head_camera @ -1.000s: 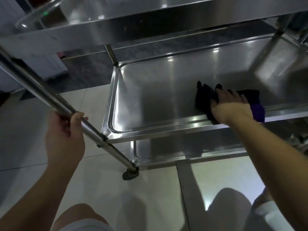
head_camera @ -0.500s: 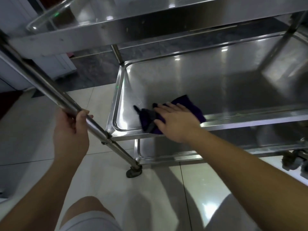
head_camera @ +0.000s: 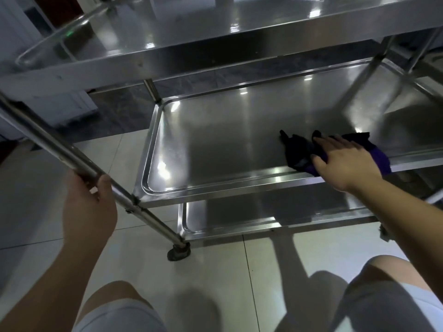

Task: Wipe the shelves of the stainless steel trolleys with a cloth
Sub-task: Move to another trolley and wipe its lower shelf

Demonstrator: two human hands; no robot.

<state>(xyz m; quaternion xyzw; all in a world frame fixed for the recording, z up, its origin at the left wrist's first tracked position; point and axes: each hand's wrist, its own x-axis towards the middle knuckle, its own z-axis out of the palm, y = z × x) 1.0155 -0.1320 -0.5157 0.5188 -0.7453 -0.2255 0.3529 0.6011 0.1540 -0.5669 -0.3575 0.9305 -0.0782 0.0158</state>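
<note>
A stainless steel trolley fills the head view, with a top shelf (head_camera: 215, 51), a middle shelf (head_camera: 215, 140) and a bottom shelf (head_camera: 239, 212). A dark purple cloth (head_camera: 297, 152) lies on the middle shelf near its front rim, right of centre. My right hand (head_camera: 345, 159) presses flat on the cloth with straight fingers. My left hand (head_camera: 88, 207) grips the trolley's slanted front-left leg tube (head_camera: 48, 140), thumb curled over it.
The trolley stands on pale floor tiles (head_camera: 215, 271), with a caster wheel (head_camera: 178, 252) at its front-left foot. A second wheel (head_camera: 383, 233) shows at the right. My knees (head_camera: 119, 305) are at the bottom edge. A white cabinet (head_camera: 72, 109) stands at the left.
My right hand has slid the cloth from the shelf's front-left corner back toward the right along the front rim. My left hand keeps its grip on the leg tube.
</note>
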